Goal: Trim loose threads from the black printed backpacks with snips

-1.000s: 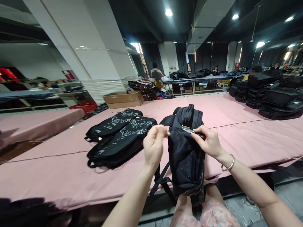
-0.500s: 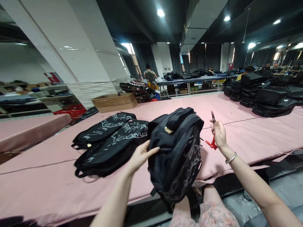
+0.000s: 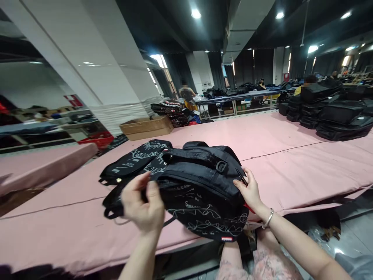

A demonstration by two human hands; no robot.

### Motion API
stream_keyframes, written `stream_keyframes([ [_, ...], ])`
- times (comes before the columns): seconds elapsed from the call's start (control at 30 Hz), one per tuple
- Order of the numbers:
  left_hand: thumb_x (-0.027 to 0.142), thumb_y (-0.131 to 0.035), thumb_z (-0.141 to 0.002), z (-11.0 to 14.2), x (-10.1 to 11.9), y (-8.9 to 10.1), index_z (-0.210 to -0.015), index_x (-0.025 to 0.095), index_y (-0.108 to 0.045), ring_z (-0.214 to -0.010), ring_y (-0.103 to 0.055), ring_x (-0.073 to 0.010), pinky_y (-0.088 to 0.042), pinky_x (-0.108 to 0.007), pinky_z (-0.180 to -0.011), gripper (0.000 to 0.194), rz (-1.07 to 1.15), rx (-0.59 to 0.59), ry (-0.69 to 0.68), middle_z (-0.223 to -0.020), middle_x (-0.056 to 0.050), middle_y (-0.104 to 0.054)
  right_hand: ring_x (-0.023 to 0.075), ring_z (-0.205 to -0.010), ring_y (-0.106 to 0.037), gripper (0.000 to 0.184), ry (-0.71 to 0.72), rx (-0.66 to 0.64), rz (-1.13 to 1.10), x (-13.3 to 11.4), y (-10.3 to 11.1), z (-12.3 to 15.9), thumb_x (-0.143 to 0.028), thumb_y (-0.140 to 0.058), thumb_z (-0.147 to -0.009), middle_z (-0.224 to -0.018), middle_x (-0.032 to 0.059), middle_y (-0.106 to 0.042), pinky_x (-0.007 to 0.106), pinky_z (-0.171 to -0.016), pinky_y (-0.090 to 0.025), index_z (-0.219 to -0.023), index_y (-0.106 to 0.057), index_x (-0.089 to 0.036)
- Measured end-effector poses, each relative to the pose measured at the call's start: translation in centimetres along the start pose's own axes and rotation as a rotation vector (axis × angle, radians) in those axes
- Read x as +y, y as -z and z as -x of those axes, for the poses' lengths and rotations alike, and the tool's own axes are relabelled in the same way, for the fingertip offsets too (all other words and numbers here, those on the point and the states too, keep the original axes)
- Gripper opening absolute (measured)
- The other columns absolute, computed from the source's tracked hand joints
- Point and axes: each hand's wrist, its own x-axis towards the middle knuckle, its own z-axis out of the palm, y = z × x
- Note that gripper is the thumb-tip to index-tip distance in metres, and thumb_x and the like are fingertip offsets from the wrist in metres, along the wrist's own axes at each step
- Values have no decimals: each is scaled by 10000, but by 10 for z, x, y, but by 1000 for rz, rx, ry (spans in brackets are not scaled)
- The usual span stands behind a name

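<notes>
A black backpack (image 3: 201,202) with white scribble print lies tilted on its side at the table's front edge, its top handle and straps upward. My right hand (image 3: 249,190) is closed on small dark thread snips (image 3: 241,177) with a red ribbon (image 3: 249,208); its fingers rest against the backpack's right end. Raised by the backpack's left end, my left hand (image 3: 144,206) is slightly blurred, with bent fingers and thumb a little apart and nothing visible between them. Behind it, partly covered, lie two similar printed backpacks (image 3: 136,159).
The pink-covered table (image 3: 291,163) stretches across the view. A cardboard box (image 3: 147,128) stands at its far left beside piled patterned bags (image 3: 170,112). Black bags (image 3: 340,112) are stacked at the far right. A white pillar (image 3: 96,58) rises behind, and people work at farther tables.
The backpack has turned from upright onto its side, with its printed front toward me. My left hand has come off it and moved left. My right hand has moved in against it with the snips.
</notes>
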Motion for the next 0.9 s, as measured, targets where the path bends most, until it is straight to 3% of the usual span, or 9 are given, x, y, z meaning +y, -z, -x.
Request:
stream_keyframes([
  [0.13, 204, -459, -844, 10, 41, -11, -1014, 194, -559, -1045, -521, -208, -397, -405, -944, 197, 89, -148, -237, -1081, -86, -568, 138, -597, -580, 432, -12, 12, 79, -11, -12, 17, -351, -581, -789, -657, -26, -590, 234, -547, -467, -1147, -405, -187],
  [0.27, 172, -425, -851, 9, 56, -10, -977, 195, -580, -1076, -503, -202, -398, -388, -944, 202, 38, -239, -222, -1142, -94, -530, 117, -531, -529, 302, 119, 72, 222, -31, -9, 9, -321, -520, -823, -602, -37, -549, 229, -531, -448, -1088, -496, -179],
  [0.37, 144, -452, -826, 10, 61, -4, -982, 206, -600, -1025, -517, -210, -416, -387, -898, 224, -78, -250, -250, -1124, -91, -551, 132, -676, -609, 226, 293, -86, 242, -55, -11, -11, -267, -473, -835, -851, 38, -658, 245, -626, -495, -1022, -579, -200],
  [0.43, 125, -482, -804, 12, 66, -2, -974, 221, -616, -956, -529, -215, -413, -399, -866, 237, -180, -228, -281, -1070, -80, -587, 151, -835, -630, 244, 398, -238, 319, -72, -17, -26, -219, -465, -825, -1007, 38, -661, 266, -737, -505, -1023, -606, -232],
  [0.5, 123, -505, -794, 13, 72, -1, -972, 226, -620, -910, -533, -214, -408, -398, -843, 235, -222, -217, -306, -1028, -73, -610, 156, -899, -625, 272, 452, -330, 451, -87, -23, -39, -177, -470, -809, -1034, 14, -663, 277, -793, -491, -1028, -610, -258],
  [0.57, 145, -515, -803, 12, 76, -1, -988, 221, -606, -914, -538, -210, -409, -381, -835, 219, -179, -257, -323, -1002, -69, -618, 153, -832, -632, 238, 451, -364, 560, -96, -26, -47, -175, -481, -805, -967, 1, -678, 265, -748, -483, -986, -612, -257],
  [0.73, 315, -578, -795, 6, 82, -5, -995, 213, -592, -907, -534, -211, -409, -354, -807, 224, -160, -368, -333, -965, -71, -611, 98, -516, -498, 138, 409, -331, 498, -93, -21, -51, -290, -470, -834, -662, -27, -592, 203, -515, -376, -803, -569, -200],
  [0.9, 438, -608, -753, 1, 86, -7, -898, 239, -641, -853, -528, -225, -366, -348, -713, 248, -348, -424, -317, -926, -65, -608, 87, -488, -435, 267, 368, -342, 486, -74, -5, -42, -334, -450, -845, -544, -38, -500, 200, -479, -316, -639, -537, -186],
])
